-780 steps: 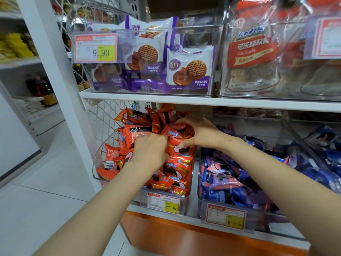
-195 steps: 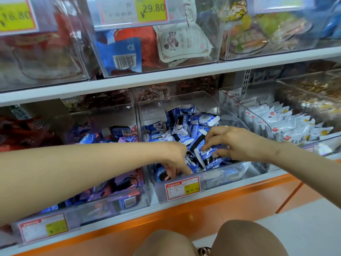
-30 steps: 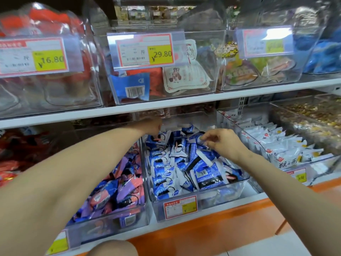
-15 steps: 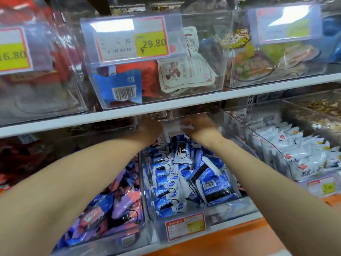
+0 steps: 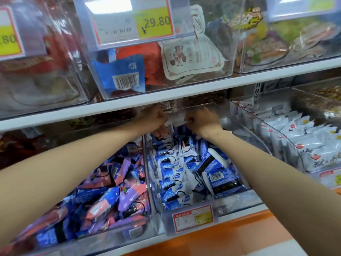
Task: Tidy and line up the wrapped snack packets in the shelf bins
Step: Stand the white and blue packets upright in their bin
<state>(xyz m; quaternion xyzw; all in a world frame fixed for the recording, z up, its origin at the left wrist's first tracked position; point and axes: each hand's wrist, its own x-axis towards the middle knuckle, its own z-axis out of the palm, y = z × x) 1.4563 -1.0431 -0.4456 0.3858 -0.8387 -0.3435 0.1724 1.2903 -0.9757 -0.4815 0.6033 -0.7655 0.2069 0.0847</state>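
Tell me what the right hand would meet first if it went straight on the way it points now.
Probably the back wall of the clear plastic bin holding blue-and-white snack packets. The right hand points deep into it, though depth there is unclear.

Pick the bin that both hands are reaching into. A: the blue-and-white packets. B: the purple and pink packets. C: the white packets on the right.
A: the left hand and the right hand are both at the back of the middle bin, over its blue-and-white packets.
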